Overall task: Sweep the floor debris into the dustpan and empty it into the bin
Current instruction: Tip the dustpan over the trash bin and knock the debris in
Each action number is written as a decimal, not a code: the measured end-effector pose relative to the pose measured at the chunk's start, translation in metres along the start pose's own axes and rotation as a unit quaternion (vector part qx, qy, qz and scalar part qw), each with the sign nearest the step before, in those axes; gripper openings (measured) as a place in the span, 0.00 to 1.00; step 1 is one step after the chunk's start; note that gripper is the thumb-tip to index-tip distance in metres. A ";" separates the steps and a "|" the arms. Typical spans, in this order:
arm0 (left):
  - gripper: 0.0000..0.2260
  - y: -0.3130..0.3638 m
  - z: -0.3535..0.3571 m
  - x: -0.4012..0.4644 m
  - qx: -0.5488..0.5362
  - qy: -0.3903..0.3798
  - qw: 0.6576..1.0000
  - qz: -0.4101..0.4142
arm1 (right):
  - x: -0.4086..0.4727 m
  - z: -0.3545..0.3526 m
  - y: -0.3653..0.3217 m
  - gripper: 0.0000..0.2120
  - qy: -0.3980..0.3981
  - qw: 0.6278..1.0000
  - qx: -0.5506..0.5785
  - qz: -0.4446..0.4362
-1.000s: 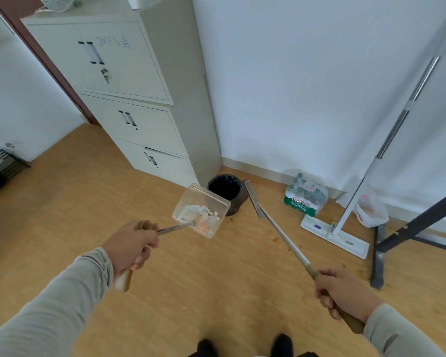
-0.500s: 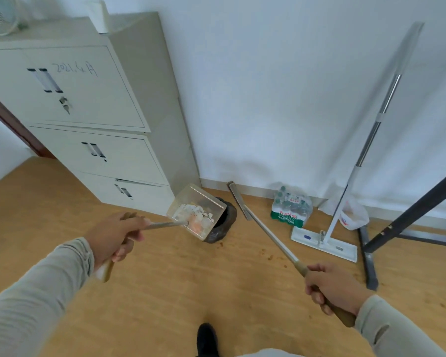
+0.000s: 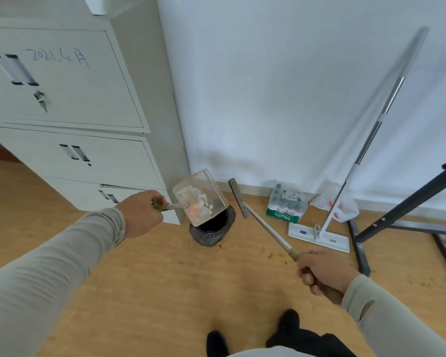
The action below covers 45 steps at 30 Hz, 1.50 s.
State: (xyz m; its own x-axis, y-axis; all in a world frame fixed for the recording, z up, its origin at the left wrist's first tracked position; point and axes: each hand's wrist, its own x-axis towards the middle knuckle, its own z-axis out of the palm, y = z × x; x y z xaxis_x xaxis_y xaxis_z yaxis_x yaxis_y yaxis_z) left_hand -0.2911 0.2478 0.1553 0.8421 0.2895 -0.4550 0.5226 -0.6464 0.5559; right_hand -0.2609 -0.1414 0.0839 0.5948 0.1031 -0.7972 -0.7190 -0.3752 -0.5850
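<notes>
Filing cabinet at far left; beside it the black-lined bin stands on the wooden floor. A mop leans on the wall at far right, bottle pack between. Left hand, fingers wrapped around the handle, tilts the clear dustpan, debris inside, directly over the bin. Right hand grips the broom, its head raised just right of the dustpan.

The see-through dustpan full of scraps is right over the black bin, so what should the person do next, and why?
Probably tip the dustpan further with the left hand so the scraps slide out. It is tilted over the open bin, yet white and orange debris still sits inside. The right hand holds the broom aside.
</notes>
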 end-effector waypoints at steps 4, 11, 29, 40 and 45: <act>0.10 0.007 0.001 0.015 0.090 -0.004 0.996 0.014 | 0.009 0.014 -0.009 0.02 -0.011 1.000 0.004 0.011; 0.04 0.020 0.012 0.032 0.185 -0.028 0.982 0.015 | 0.025 0.015 -0.016 0.02 -0.020 0.999 0.028 0.021; 0.06 0.023 0.027 0.041 0.396 -0.067 0.912 0.086 | 0.025 0.032 -0.006 0.15 -0.022 0.999 0.047 -0.007; 0.07 0.008 0.039 0.040 0.409 -0.103 0.899 0.117 | 0.016 0.036 0.000 0.05 -0.036 0.997 0.074 -0.015; 0.07 0.005 0.043 0.035 0.443 -0.096 0.882 0.131 | 0.011 0.038 -0.005 0.03 -0.048 0.996 0.081 -0.004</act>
State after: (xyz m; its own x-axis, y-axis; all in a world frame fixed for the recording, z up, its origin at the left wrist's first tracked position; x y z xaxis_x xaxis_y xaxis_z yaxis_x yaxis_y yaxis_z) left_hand -0.2649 0.2244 0.1124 0.8361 -0.0211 -0.5481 -0.0666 -0.9958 -0.0633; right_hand -0.2642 -0.1035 0.0722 0.5693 0.1955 -0.7985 -0.7673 -0.2222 -0.6015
